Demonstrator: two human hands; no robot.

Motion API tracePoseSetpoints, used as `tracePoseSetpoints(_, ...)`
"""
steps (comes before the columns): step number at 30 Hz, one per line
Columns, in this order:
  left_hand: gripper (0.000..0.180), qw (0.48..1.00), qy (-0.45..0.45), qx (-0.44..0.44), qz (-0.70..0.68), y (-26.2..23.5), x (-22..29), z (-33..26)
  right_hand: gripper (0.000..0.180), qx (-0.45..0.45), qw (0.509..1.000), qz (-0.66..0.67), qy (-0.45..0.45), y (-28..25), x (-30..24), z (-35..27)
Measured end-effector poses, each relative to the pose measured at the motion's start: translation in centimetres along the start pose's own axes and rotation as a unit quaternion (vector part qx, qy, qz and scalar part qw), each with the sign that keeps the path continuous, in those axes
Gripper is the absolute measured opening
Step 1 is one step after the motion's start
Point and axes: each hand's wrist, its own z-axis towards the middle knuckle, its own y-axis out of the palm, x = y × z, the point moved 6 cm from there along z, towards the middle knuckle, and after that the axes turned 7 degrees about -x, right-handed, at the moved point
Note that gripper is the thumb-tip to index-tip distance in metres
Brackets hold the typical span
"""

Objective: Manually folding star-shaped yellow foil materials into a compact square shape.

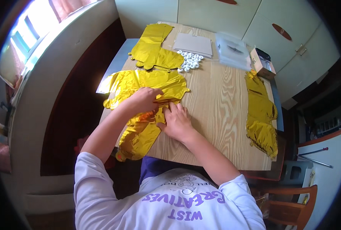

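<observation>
Many white rolls (189,61) beside gold foil (159,81)

glossy yellow-gold foil (155,78) left of centre — pale brown, wavy-grained tabletop (216,107) mid-frame — white shirt (136,209) with purple lettering (185,216), bottom centre.

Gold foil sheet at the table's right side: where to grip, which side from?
Probably pinch the gold foil sheet at its wrinkled near end, right hand coming from the person's side. It looks thin and lies flat, lengthwise along the right part of the table, so an edge pinch suits; that end is closest and nothing covers it.
</observation>
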Motion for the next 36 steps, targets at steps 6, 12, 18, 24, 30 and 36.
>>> tracePoseSetpoints(6,0.028,0.977,-0.112,0.075,-0.165,-3.7,-2.9,1.6,0.065,0.02,0.997,-0.068,0.015,-2.3,0.9,-0.7)
tracePoseSetpoints(12,0.028,0.95,-0.189,0.109,-0.222,-4.3,-4.3,0.9,0.051,0.082,0.995,-0.063,-0.001,-3.2,1.9,1.5)
tracePoseSetpoints(18,0.044,0.965,-0.145,0.156,-0.151,-2.7,-4.2,1.6,0.051,0.108,0.989,-0.103,0.022,-4.0,3.8,4.0)
tracePoseSetpoints(24,0.036,0.943,-0.17,0.205,-0.199,-5.3,-3.6,0.6,0.06,0.073,0.992,-0.093,0.049,-3.3,5.3,3.9)
tracePoseSetpoints(30,0.029,0.945,-0.154,0.202,-0.206,-6.1,-5.4,-0.9,0.061,0.046,0.995,-0.076,0.047,-4.3,5.1,4.9)
tracePoseSetpoints(36,0.023,0.95,-0.151,0.178,-0.207,-6.2,-5.9,-1.5,0.062,0.055,0.997,-0.05,0.014,-4.1,5.2,8.2)
